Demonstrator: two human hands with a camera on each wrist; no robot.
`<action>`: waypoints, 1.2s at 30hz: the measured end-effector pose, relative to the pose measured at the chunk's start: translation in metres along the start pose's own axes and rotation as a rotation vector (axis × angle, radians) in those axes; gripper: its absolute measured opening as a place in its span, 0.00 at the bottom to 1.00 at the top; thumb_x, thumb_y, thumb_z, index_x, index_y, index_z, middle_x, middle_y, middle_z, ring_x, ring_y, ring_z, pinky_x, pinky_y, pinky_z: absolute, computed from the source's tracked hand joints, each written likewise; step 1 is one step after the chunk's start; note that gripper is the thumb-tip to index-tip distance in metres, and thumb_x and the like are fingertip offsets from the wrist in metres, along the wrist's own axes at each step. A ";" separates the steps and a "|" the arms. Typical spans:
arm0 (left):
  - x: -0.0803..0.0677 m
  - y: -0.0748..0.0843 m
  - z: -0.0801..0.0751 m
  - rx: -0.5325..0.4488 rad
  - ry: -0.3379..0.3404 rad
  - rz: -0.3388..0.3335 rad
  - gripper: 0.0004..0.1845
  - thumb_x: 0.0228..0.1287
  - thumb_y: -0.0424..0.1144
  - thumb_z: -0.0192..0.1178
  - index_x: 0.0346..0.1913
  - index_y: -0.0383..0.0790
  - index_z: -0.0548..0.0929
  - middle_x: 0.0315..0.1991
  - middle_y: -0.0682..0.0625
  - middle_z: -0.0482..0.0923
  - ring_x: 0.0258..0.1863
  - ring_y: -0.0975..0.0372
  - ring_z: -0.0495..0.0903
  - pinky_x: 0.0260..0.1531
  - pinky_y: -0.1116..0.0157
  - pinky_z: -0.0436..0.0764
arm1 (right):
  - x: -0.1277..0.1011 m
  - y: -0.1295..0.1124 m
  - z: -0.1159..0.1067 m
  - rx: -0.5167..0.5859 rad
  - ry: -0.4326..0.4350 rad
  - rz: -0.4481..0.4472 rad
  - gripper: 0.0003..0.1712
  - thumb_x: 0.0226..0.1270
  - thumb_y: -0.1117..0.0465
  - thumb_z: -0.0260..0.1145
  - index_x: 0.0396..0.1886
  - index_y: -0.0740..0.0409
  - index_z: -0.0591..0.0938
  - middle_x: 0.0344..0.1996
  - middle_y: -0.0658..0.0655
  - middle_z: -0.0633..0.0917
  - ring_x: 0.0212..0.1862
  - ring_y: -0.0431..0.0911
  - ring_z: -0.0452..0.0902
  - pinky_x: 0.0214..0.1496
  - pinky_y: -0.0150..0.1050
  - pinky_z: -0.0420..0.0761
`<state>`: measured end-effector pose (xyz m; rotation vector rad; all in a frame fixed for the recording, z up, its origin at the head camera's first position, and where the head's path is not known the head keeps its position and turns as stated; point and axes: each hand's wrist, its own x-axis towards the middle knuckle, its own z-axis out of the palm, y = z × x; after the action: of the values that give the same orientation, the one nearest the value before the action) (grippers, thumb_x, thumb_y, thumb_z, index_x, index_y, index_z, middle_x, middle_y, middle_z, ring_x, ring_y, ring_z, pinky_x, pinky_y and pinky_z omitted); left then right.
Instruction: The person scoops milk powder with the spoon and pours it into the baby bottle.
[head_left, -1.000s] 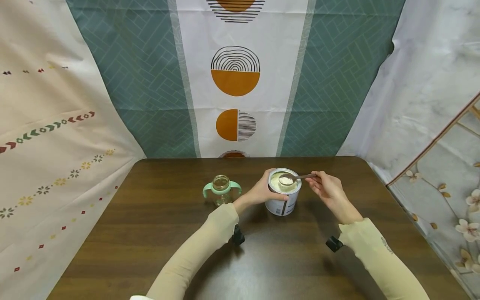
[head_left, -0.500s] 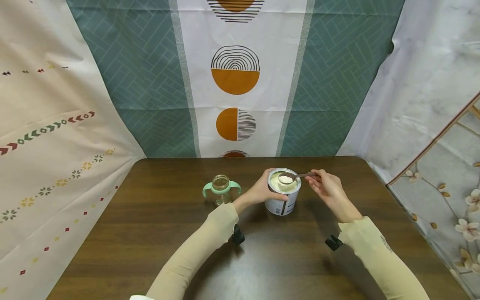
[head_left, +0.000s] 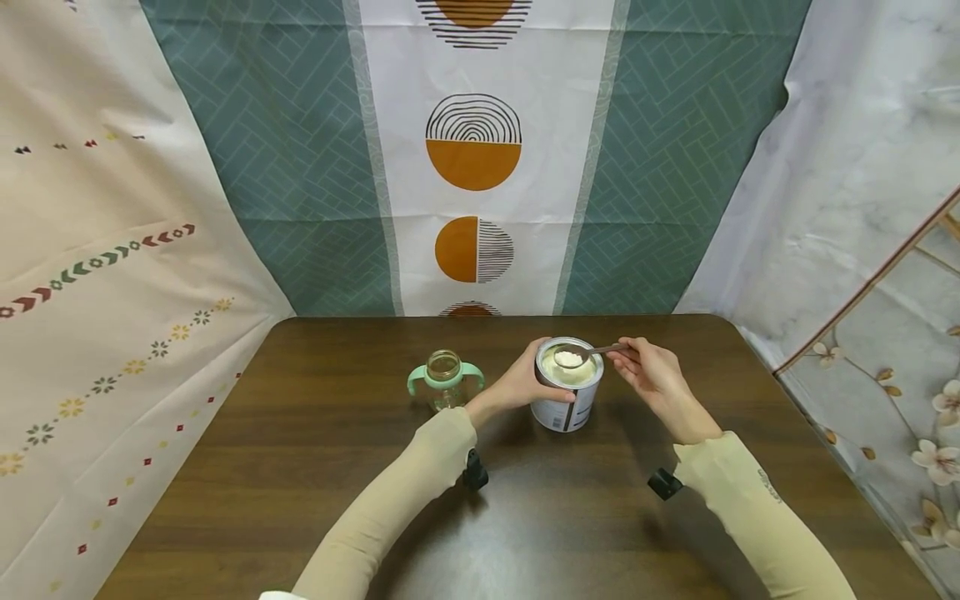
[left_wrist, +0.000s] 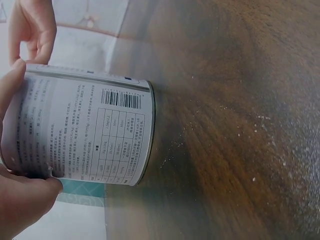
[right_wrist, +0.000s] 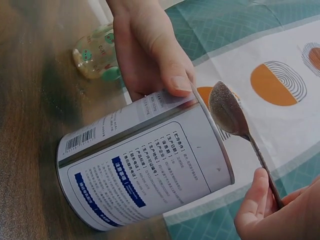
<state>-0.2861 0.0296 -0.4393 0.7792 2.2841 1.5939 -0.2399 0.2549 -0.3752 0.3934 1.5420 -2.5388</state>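
Spoon [head_left: 573,359], heaped with white powder, barely moved in last second: hovering over open tin [head_left: 567,398] mid-surface. Your right hand [head_left: 651,377] pinches handle; left hand [head_left: 520,385] wraps tin's left side. Scoop loaded, not yet carried to bottle [head_left: 444,379] at left.

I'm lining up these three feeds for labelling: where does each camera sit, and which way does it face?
Head: worn on the head, looking forward and down at the table; both sleeved forearms, left hand and right hand show.
Left wrist: low beside the can, facing its label; left fingers show.
Right wrist: beside the can, facing the spoon, the left hand and the bottle; the right hand's fingers show.
All three share the can.
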 end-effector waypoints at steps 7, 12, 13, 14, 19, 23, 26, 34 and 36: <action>0.000 -0.002 -0.004 0.007 0.018 -0.008 0.54 0.48 0.38 0.76 0.74 0.37 0.52 0.68 0.43 0.64 0.66 0.55 0.68 0.67 0.57 0.68 | 0.001 0.000 0.003 -0.012 -0.002 0.001 0.20 0.76 0.63 0.48 0.26 0.55 0.82 0.23 0.50 0.85 0.27 0.37 0.82 0.34 0.26 0.83; -0.001 -0.003 -0.009 -0.057 0.007 -0.018 0.52 0.49 0.34 0.74 0.74 0.36 0.53 0.68 0.43 0.64 0.66 0.54 0.69 0.65 0.59 0.72 | 0.002 0.000 0.004 -0.010 -0.013 0.001 0.20 0.76 0.63 0.48 0.26 0.55 0.82 0.24 0.50 0.85 0.28 0.37 0.82 0.34 0.26 0.83; -0.001 -0.003 -0.009 -0.065 0.009 -0.017 0.51 0.50 0.33 0.74 0.73 0.36 0.53 0.67 0.42 0.65 0.66 0.54 0.70 0.64 0.59 0.73 | 0.002 0.000 0.004 -0.012 -0.014 0.001 0.20 0.76 0.62 0.48 0.26 0.55 0.82 0.24 0.50 0.85 0.28 0.37 0.82 0.34 0.26 0.83; -0.002 -0.003 -0.010 -0.069 0.012 -0.017 0.50 0.50 0.33 0.74 0.73 0.36 0.54 0.67 0.42 0.65 0.66 0.53 0.70 0.64 0.60 0.74 | 0.002 0.000 0.005 -0.017 -0.013 -0.002 0.21 0.76 0.62 0.48 0.26 0.55 0.82 0.24 0.50 0.85 0.28 0.37 0.82 0.35 0.26 0.83; -0.003 -0.005 -0.014 -0.046 0.024 -0.024 0.46 0.50 0.35 0.74 0.71 0.36 0.59 0.66 0.41 0.67 0.65 0.53 0.71 0.64 0.60 0.74 | 0.003 0.001 0.006 -0.015 -0.012 -0.003 0.21 0.76 0.62 0.47 0.26 0.55 0.82 0.24 0.50 0.85 0.27 0.37 0.82 0.34 0.26 0.83; -0.005 -0.007 -0.017 -0.025 0.018 -0.031 0.44 0.51 0.36 0.74 0.69 0.35 0.62 0.66 0.42 0.68 0.65 0.53 0.71 0.64 0.59 0.73 | 0.004 0.000 0.007 -0.001 -0.016 0.003 0.21 0.76 0.63 0.48 0.25 0.55 0.82 0.24 0.50 0.85 0.28 0.37 0.82 0.34 0.26 0.83; -0.006 -0.008 -0.019 -0.006 0.016 -0.037 0.43 0.51 0.37 0.74 0.68 0.35 0.63 0.65 0.42 0.69 0.65 0.52 0.71 0.65 0.59 0.72 | 0.003 -0.001 0.008 0.003 -0.015 0.003 0.20 0.76 0.63 0.48 0.26 0.55 0.82 0.24 0.50 0.85 0.28 0.37 0.82 0.34 0.26 0.82; -0.009 -0.008 -0.023 0.027 -0.004 -0.057 0.41 0.51 0.37 0.74 0.67 0.34 0.66 0.65 0.41 0.70 0.65 0.53 0.72 0.66 0.60 0.72 | 0.004 -0.002 0.010 -0.006 -0.012 -0.001 0.20 0.76 0.63 0.48 0.26 0.55 0.82 0.24 0.50 0.85 0.28 0.37 0.82 0.34 0.26 0.82; -0.009 -0.008 -0.024 0.034 -0.007 -0.058 0.41 0.50 0.37 0.74 0.67 0.34 0.66 0.66 0.41 0.70 0.65 0.53 0.72 0.66 0.60 0.72 | 0.005 -0.001 0.011 -0.011 -0.015 -0.003 0.20 0.76 0.62 0.48 0.26 0.55 0.82 0.24 0.50 0.85 0.28 0.37 0.83 0.34 0.26 0.82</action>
<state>-0.2925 0.0031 -0.4387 0.7189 2.3120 1.5288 -0.2464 0.2463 -0.3707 0.3695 1.5512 -2.5290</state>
